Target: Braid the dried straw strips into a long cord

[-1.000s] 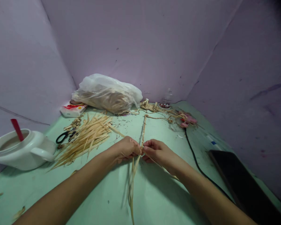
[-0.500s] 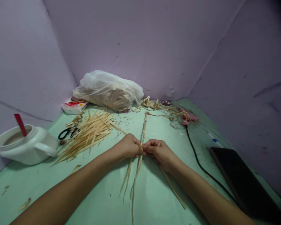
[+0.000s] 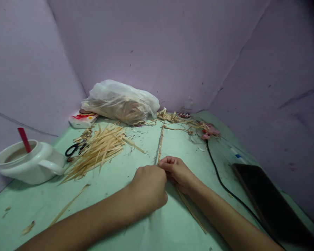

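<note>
A thin braided straw cord (image 3: 161,141) runs down the table toward me. My right hand (image 3: 178,173) pinches its near end between thumb and fingertips. Loose straw strips (image 3: 192,211) trail from beneath that hand toward the front right. My left hand (image 3: 149,190) is closed in a fist just below and left of the pinch, back of the hand up. It covers the near strands of the cord, and their ends do not show below it. At left lies a heap of flat straw strips (image 3: 102,148).
Black-handled scissors (image 3: 72,150) lie beside the heap, near a white pot (image 3: 45,160) with a red stick. A plastic bag (image 3: 120,103) stands at the back. Tangled cord (image 3: 191,127), a black cable (image 3: 219,176) and a dark phone-like slab (image 3: 267,198) are on the right.
My left hand has moved down toward me and turned into a fist over the strands, hiding the ends that hung there. My right hand keeps its pinch in nearly the same place.
</note>
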Motion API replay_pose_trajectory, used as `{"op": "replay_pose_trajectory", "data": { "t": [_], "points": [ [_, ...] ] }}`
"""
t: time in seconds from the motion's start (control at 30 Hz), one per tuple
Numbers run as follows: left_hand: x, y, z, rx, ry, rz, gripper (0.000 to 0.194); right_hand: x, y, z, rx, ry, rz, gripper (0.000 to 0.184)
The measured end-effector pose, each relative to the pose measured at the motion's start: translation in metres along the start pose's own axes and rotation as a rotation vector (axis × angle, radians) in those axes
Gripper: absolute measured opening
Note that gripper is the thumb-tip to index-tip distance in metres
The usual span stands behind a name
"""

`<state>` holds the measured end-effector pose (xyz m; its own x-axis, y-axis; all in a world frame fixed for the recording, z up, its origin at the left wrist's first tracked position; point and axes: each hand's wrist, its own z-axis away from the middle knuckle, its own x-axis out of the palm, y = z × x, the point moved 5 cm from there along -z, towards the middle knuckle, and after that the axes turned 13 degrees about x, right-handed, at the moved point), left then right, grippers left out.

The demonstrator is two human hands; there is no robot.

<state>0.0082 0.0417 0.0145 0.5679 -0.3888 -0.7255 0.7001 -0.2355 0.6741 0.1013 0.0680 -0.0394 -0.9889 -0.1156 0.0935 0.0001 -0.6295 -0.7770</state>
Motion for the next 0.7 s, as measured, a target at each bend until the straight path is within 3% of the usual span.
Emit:
{"op": "replay_pose_trajectory", "data": {
  "t": [0.1, 0.17, 0.27, 0.37, 0.53, 0.7],
  "points": [
    [-0.025, -0.008, -0.012, 0.043, 0.145, -0.089, 0.014, 0.0, 0.0, -0.003, -0.031, -0.035, 0.009, 0.006],
    [-0.034, -0.02, -0.02, -0.016, 0.248, 0.059, 0.015, 0.0, 0.0, -0.005, -0.057, -0.065, 0.006, 0.008],
    [-0.015, -0.035, -0.03, -0.179, 0.106, 0.446, 0.023, 0.002, -0.001, -0.007, -0.096, -0.144, -0.032, 0.012],
    [0.005, -0.037, -0.032, -0.2, -0.085, 0.695, 0.015, 0.004, -0.004, -0.006, -0.091, -0.229, -0.044, 0.013],
    [0.002, -0.039, -0.032, -0.205, -0.126, 0.605, 0.016, -0.001, -0.01, -0.005, -0.163, -0.218, 0.158, 0.009],
    [0.003, -0.047, -0.033, -0.277, -0.086, 0.392, 0.016, -0.004, -0.015, 0.002, -0.413, -0.002, 0.602, 0.006]
  ]
}}
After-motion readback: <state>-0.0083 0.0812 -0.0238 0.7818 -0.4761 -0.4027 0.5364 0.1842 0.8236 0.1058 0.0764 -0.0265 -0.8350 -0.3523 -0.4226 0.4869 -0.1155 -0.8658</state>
